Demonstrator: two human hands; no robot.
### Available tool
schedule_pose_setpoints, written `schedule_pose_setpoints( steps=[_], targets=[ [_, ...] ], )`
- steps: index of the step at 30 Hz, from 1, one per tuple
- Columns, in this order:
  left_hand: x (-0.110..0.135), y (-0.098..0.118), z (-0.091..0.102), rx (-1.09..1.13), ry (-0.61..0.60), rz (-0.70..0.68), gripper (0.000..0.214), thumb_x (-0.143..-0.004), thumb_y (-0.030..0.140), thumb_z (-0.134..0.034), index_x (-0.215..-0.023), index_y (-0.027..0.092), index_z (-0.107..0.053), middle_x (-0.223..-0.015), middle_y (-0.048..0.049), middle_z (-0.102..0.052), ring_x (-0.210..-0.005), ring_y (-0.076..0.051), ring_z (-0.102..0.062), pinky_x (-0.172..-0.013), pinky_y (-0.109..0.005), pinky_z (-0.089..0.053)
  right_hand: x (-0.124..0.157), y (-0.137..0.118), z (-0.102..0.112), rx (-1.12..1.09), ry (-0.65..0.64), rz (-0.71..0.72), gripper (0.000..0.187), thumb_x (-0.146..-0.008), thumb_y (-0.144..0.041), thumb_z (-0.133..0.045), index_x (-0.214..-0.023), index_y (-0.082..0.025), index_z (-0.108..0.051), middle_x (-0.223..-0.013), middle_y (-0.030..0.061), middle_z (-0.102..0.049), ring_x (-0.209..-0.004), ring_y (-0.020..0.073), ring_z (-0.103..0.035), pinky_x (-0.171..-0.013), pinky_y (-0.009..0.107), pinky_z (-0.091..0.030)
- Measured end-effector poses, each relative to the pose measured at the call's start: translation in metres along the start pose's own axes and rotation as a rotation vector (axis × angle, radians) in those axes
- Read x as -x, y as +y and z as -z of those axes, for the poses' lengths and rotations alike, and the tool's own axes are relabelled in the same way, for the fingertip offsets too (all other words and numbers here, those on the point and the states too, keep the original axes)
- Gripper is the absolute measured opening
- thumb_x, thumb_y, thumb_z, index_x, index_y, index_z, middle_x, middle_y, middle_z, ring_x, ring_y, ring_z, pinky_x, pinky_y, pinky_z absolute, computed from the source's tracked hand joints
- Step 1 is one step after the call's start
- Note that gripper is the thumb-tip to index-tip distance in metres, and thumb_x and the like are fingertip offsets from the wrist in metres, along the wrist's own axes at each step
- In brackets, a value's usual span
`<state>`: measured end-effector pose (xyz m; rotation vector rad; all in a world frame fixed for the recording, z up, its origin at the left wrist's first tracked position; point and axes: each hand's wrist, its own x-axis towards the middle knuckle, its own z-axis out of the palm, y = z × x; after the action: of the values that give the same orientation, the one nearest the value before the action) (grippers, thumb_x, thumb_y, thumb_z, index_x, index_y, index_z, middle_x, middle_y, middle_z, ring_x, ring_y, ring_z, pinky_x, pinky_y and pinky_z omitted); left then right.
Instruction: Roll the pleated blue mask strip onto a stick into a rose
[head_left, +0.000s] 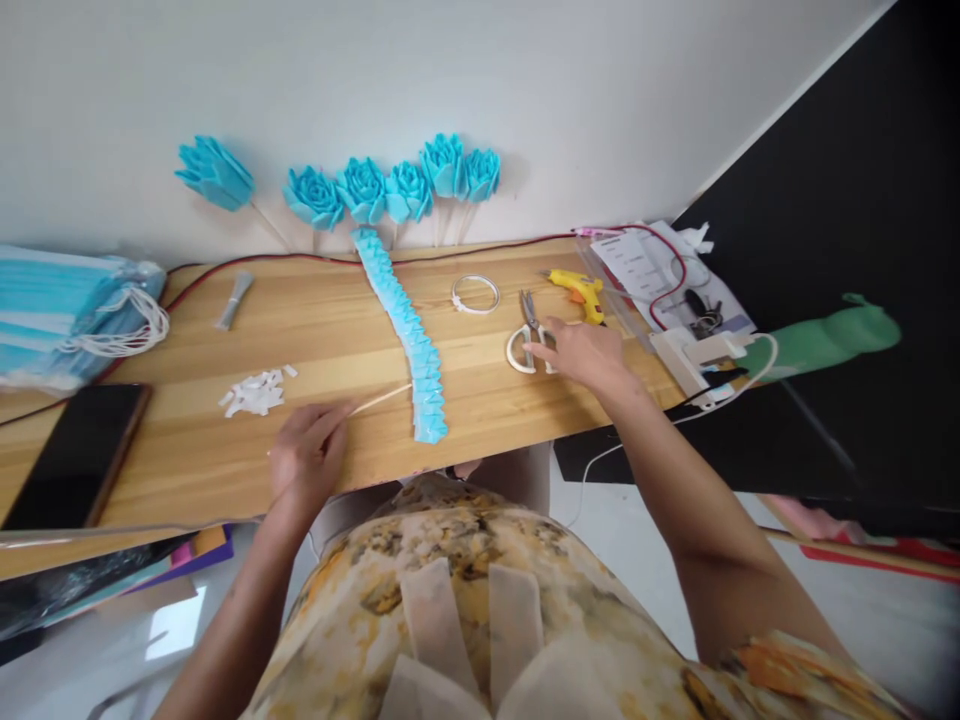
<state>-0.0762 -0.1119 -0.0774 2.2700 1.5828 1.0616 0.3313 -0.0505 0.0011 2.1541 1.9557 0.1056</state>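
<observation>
My left hand (309,450) is closed around one end of a thin wooden stick (382,397), which points right across the tabletop. The stick's far tip meets the edge of a long strip of folded blue material (409,335) lying lengthwise in front of me. Over on the right, my right hand (589,352) reaches to the scissors (529,340) with white handles. Its fingers are extended, the tips at the right handle loop; the scissors lie flat on the table. A yellow glue gun (577,290) rests just beyond that hand.
Several blue flowers on sticks (364,190) lean against the wall. A white ring (475,294), white scraps (255,392), a bundle of pale ties (235,300), a phone (79,455) and blue masks (67,315) lie about. A power strip (694,362) sits at the right edge.
</observation>
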Motion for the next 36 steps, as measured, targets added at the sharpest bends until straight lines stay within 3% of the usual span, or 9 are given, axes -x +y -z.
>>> schedule_pose_setpoints(
  steps=[4, 8, 16, 24, 31, 36],
  targets=[
    [0.000, -0.001, 0.000, -0.053, 0.022, -0.006, 0.030, -0.101, 0.026, -0.052, -0.112, 0.022, -0.081, -0.104, -0.0095, -0.078, -0.096, -0.027, -0.070, -0.084, -0.041, -0.057, -0.004, -0.007, 0.010, -0.042, 0.078, -0.032, 0.053, -0.104, -0.059, -0.048, -0.128, -0.018, -0.071, -0.105, 0.0188, -0.081, -0.095, 0.0356, -0.075, -0.072, 0.037, -0.045],
    [-0.001, -0.004, -0.001, -0.120, 0.022, -0.042, 0.032, -0.101, 0.023, -0.051, -0.116, 0.023, -0.080, -0.106, -0.0107, -0.077, -0.096, -0.029, -0.069, -0.085, -0.043, -0.056, -0.006, -0.022, 0.023, -0.153, 0.134, 0.028, 0.037, -0.107, -0.042, -0.050, -0.124, -0.019, -0.072, -0.115, 0.0144, -0.080, -0.103, 0.0320, -0.073, -0.074, 0.036, -0.044],
    [-0.003, -0.005, 0.000, -0.169, 0.027, -0.114, 0.028, -0.101, 0.024, -0.056, -0.119, 0.022, -0.076, -0.113, -0.0124, -0.075, -0.099, -0.030, -0.068, -0.089, -0.045, -0.053, 0.002, -0.014, 0.017, -0.125, 0.049, -0.003, 0.047, -0.106, -0.051, -0.051, -0.130, -0.015, -0.070, -0.119, 0.0177, -0.077, -0.106, 0.0339, -0.071, -0.076, 0.037, -0.045],
    [-0.055, 0.041, -0.004, -0.029, 0.051, -0.195, 0.025, -0.102, 0.029, -0.058, -0.118, 0.025, -0.077, -0.115, -0.0102, -0.076, -0.102, -0.029, -0.070, -0.093, -0.047, -0.055, 0.005, -0.020, 0.001, -0.124, 0.050, -0.007, 0.061, -0.100, -0.063, -0.057, -0.138, -0.015, -0.064, -0.116, 0.0198, -0.076, -0.099, 0.0333, -0.073, -0.072, 0.035, -0.044],
    [-0.083, 0.063, -0.009, 0.096, 0.034, -0.225, 0.024, -0.100, 0.028, -0.060, -0.115, 0.026, -0.079, -0.115, -0.0081, -0.077, -0.105, -0.026, -0.072, -0.095, -0.043, -0.056, 0.007, -0.012, 0.007, -0.227, 0.119, 0.021, 0.039, -0.107, -0.045, -0.051, -0.125, -0.017, -0.073, -0.113, 0.0151, -0.078, -0.100, 0.0303, -0.072, -0.074, 0.035, -0.044],
    [-0.123, 0.062, -0.015, 0.334, 0.123, -0.080, 0.023, -0.094, 0.029, -0.064, -0.110, 0.026, -0.081, -0.113, -0.0046, -0.079, -0.107, -0.023, -0.072, -0.102, -0.039, -0.055, -0.016, -0.042, 0.010, -0.357, 0.209, 0.164, 0.029, -0.106, -0.025, -0.051, -0.118, -0.018, -0.076, -0.120, 0.0132, -0.077, -0.112, 0.0296, -0.070, -0.084, 0.036, -0.049]
  ],
)
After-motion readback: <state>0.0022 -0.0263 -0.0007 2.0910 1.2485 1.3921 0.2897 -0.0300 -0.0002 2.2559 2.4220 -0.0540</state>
